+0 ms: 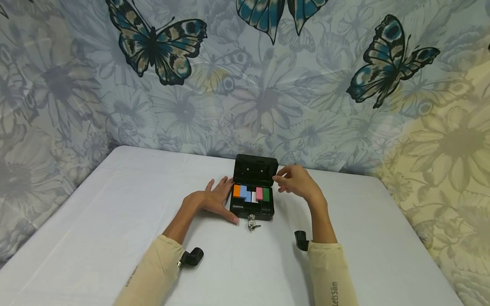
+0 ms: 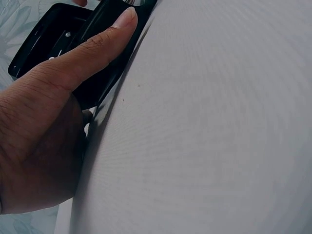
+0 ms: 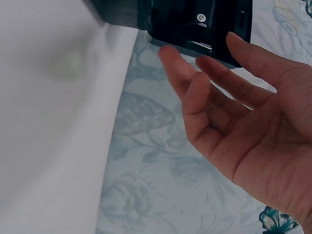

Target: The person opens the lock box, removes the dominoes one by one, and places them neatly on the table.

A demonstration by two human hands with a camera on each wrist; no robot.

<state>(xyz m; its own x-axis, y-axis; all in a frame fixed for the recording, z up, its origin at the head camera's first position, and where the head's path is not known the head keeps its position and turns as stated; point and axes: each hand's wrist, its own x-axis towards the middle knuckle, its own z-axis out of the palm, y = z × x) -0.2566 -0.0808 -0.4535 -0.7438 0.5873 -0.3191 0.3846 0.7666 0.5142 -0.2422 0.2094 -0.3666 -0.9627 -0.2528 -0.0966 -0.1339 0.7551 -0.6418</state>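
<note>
A small black box (image 1: pixel 252 206) stands open on the white table (image 1: pixel 115 204), its lid (image 1: pixel 255 170) raised toward the wall. Inside lie orange (image 1: pixel 236 191), blue (image 1: pixel 243 192), pink (image 1: pixel 259 193) and green (image 1: pixel 266 194) blocks. My left hand (image 1: pixel 216 199) lies flat on the table against the box's left side (image 2: pixel 105 73), thumb (image 2: pixel 105 36) along it. My right hand (image 1: pixel 296 180) hovers beside the lid's right edge (image 3: pixel 200 24), fingers (image 3: pixel 183 78) relaxed and spread, holding nothing. A small metal key (image 1: pixel 252 222) lies just in front of the box.
The table reaches a butterfly-and-flower patterned cloth wall (image 1: pixel 268 85) behind and at both sides. Black wrist cameras (image 1: pixel 192 256) sit on my beige sleeves (image 1: pixel 153 276). Bare white tabletop stretches left, right and toward me.
</note>
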